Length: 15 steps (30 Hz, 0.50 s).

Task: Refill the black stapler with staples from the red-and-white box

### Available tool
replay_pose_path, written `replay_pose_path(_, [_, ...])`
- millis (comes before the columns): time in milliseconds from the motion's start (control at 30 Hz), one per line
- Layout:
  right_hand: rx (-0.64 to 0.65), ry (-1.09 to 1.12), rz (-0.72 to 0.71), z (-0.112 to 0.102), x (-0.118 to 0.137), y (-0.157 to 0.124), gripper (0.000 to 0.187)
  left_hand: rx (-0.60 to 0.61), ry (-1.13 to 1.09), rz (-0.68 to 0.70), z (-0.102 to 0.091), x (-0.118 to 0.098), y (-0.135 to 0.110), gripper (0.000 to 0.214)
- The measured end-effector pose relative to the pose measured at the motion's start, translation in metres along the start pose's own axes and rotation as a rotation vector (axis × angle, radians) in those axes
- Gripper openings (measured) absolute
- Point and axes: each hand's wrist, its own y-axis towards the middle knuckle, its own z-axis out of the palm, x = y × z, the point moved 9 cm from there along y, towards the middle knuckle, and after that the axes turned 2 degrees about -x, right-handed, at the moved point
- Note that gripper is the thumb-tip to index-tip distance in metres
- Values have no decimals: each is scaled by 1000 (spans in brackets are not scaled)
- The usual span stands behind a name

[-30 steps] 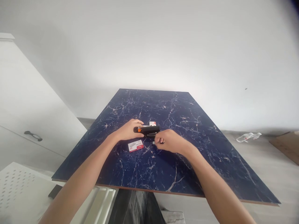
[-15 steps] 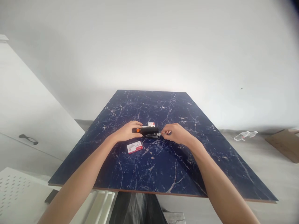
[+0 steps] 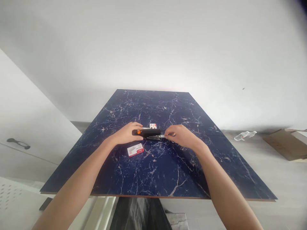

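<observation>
A black stapler (image 3: 153, 132) with an orange part near its left end lies on the dark blue marbled table (image 3: 153, 172). My left hand (image 3: 127, 132) grips its left end, thumb on the near side and fingers on the far side. At the stapler's right end, my right hand (image 3: 179, 134) pinches a thin silvery strip (image 3: 162, 136) that reaches to the stapler's lower part; I cannot tell whether it is a staple row or a metal piece. Nearer me lies a red-and-white staple box (image 3: 135, 149). Behind the stapler, a small white-and-red box (image 3: 153, 126) is partly covered.
A white wall (image 3: 153, 48) rises behind the table. To the left stands a white cabinet with a dark handle (image 3: 18, 143). On the floor at the right are a clear plastic bottle (image 3: 244, 135) and a cardboard box (image 3: 286, 143).
My right hand has drawn slightly away from the stapler, and more of the silvery strip shows between them. My left hand keeps its hold. The whole view has shifted a little.
</observation>
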Motion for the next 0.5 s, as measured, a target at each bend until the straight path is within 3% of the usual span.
replay_pose_path(133, [39,-32,217,-12,-17,-16,9,-13,54,-8,-2,0,-2,58])
replay_pose_path(267, [165,73,224,3,3,-19,7,-36,22,-9,-1,0,-1,58])
replay_pose_path(500, [-11,-75,197,21,40,-12,23,-70,6,37,2,-3,3,56])
